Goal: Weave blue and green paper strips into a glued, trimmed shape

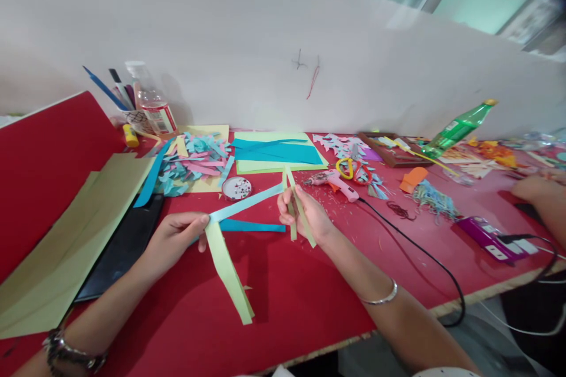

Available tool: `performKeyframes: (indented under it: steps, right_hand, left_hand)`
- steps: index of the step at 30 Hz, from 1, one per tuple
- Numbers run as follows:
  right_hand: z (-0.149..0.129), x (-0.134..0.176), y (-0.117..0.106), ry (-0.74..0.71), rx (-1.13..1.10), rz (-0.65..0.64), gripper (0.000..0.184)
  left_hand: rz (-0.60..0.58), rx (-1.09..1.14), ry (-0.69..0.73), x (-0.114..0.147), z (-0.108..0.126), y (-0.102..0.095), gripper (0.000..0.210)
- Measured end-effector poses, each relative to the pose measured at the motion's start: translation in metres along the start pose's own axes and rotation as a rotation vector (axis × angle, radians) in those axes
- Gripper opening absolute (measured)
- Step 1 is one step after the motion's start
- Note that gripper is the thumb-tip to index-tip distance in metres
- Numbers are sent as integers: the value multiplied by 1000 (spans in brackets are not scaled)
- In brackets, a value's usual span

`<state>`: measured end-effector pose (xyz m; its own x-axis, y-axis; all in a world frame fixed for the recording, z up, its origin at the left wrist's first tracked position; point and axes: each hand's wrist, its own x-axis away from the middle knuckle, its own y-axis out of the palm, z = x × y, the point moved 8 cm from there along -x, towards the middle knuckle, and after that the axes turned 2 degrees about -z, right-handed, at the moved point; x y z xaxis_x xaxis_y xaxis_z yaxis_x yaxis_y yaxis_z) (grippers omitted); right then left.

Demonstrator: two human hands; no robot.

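Observation:
Between my two hands a light blue paper strip (pixel 247 201) is stretched at a slant above the red table. My left hand (pixel 177 235) pinches its lower left end, where a pale yellow-green paper strip (pixel 227 271) hangs down, apparently folded double. At the other end, my right hand (pixel 312 212) has its fingers closed around narrow yellow-green paper strips (pixel 302 216) and the end of the blue one. Beneath them a darker blue paper strip (pixel 254 226) lies on the table, partly behind my left hand.
A pink glue gun (pixel 336 184) with a black cord lies right of my right hand. Beyond are blue sheets (pixel 276 152), paper scraps (pixel 194 159) and a round lid (pixel 237 188). A purple power strip (pixel 490 240), a green bottle (pixel 460 129) and another person's arm (pixel 542 194) are rightward.

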<state>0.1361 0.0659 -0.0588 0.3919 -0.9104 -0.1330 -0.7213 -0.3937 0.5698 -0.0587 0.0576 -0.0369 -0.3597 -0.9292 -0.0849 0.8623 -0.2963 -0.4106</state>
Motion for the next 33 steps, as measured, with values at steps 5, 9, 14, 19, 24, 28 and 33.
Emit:
performKeyframes:
  steps: [5, 9, 14, 19, 24, 28, 33]
  right_hand:
    - [-1, -1, -13, -17, -11, 149, 28]
    - [-1, 0, -23, -16, 5, 241, 27]
    - [-3, 2, -33, -55, -5, 328, 25]
    - [-4, 3, -32, -48, -17, 348, 25]
    - [-4, 1, -22, -14, -22, 270, 30]
    - [-7, 2, -10, -17, 25, 172, 34]
    - [-5, 6, 22, 17, 97, -99, 37]
  left_hand:
    - [4, -30, 28, 0, 6, 2, 41]
    - [11, -62, 43, -1, 3, 3, 38]
    - [17, -105, 60, -1, -2, 2, 39]
    - [11, -149, 68, 0, -1, 4, 39]
    - [12, -170, 31, 0, -4, 5, 41]
    - [10, -193, 28, -1, -6, 7, 41]
    - [-46, -250, 88, 0, -3, 17, 42]
